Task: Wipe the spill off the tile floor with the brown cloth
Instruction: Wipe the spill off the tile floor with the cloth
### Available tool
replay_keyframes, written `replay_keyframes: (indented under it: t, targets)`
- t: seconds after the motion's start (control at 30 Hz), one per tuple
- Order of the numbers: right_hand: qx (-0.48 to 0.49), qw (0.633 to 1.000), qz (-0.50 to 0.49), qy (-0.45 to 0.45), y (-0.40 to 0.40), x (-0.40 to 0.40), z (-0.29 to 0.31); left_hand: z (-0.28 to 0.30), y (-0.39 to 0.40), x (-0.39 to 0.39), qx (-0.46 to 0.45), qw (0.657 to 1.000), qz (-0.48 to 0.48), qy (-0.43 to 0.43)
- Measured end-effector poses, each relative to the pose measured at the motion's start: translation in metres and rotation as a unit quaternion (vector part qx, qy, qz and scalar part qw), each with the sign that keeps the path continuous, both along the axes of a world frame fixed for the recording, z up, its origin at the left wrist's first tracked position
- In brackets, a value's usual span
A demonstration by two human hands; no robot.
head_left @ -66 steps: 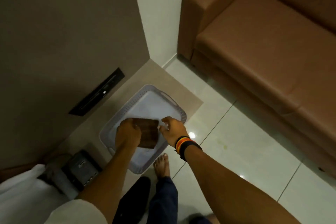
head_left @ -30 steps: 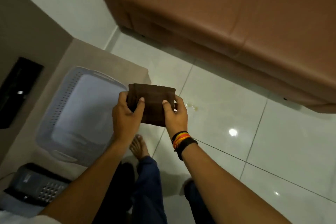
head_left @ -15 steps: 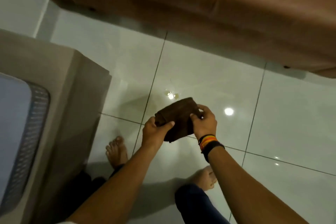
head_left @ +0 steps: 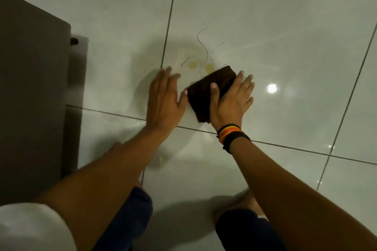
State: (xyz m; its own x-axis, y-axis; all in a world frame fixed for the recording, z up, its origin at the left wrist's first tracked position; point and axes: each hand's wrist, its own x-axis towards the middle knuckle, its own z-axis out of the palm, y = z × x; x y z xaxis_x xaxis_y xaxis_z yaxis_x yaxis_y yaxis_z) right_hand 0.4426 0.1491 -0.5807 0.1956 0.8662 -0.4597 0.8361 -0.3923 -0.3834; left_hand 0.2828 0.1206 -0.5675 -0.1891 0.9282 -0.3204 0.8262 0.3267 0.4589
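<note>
The folded brown cloth [head_left: 210,87] lies flat on the glossy white tile floor [head_left: 275,36]. My right hand [head_left: 232,100], with bright bands at the wrist, presses down on the cloth's right half with fingers spread. The cloth's far corner touches the yellowish spill [head_left: 202,61], a small puddle with thin curved streaks just beyond it. My left hand [head_left: 165,98] rests flat on the bare tile just left of the cloth, fingers apart, holding nothing.
A brown cabinet side [head_left: 32,96] rises along the left edge, close to my left arm. My knees in dark blue trousers [head_left: 130,218] are at the bottom. A bright lamp reflection [head_left: 271,88] sits on the tile right of the cloth.
I have dropped low to the floor. The cloth, held in the air by both hands before, now lies on the tile under my right hand; my left hand has let go.
</note>
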Motion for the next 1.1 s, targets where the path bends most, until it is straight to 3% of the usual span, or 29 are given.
replay_keyframes:
  t: [0.07, 0.17, 0.27, 0.33, 0.43, 0.47, 0.5, 0.63, 0.7, 0.8, 0.97, 1.03, 1.1]
  targets:
    - [-0.033, 0.998, -0.004, -0.044, 0.004, -0.013, -0.021, -0.021, 0.013, -0.025, -0.027, 0.996, -0.061, 0.060]
    - [-0.010, 0.992, 0.017, -0.126, 0.034, -0.030, -0.050, -0.048, 0.029, -0.050, -0.145, 0.986, -0.061, 0.059]
    - [0.079, 0.970, 0.163, -0.163, 0.057, -0.039, -0.071, -0.064, 0.036, -0.055, -0.216, 0.972, -0.060, 0.071]
    - [0.130, 0.929, 0.305, -0.161, 0.054, -0.030, -0.076, -0.066, 0.038, -0.055, -0.238, 0.966, -0.067, 0.076]
    - [0.163, 0.820, 0.538, -0.110, 0.041, 0.016, -0.069, -0.059, 0.043, -0.056, -0.252, 0.964, -0.064, 0.058]
    - [0.157, 0.789, 0.584, -0.109, 0.045, 0.037, -0.066, -0.057, 0.043, -0.057, -0.257, 0.963, -0.062, 0.052]
    - [0.150, 0.782, 0.593, -0.123, 0.053, 0.056, -0.064, -0.056, 0.043, -0.058, -0.260, 0.962, -0.061, 0.047]
    - [0.102, 0.900, 0.373, -0.201, 0.115, 0.063, -0.066, -0.060, 0.039, -0.057, -0.257, 0.963, -0.066, 0.052]
    - [0.104, 0.930, 0.291, -0.198, 0.140, 0.022, -0.068, -0.062, 0.039, -0.057, -0.256, 0.963, -0.064, 0.060]
    - [0.129, 0.926, 0.311, -0.173, 0.140, -0.046, -0.073, -0.061, 0.039, -0.057, -0.252, 0.963, -0.061, 0.070]
    - [0.158, 0.830, 0.524, -0.107, 0.080, -0.019, -0.066, -0.051, 0.044, -0.053, -0.286, 0.955, -0.062, 0.049]
    - [0.134, 0.845, 0.502, -0.128, 0.075, 0.015, -0.061, -0.048, 0.045, -0.055, -0.300, 0.950, -0.067, 0.046]
    - [0.104, 0.896, 0.394, -0.175, 0.089, 0.027, -0.062, -0.047, 0.043, -0.055, -0.303, 0.949, -0.069, 0.049]
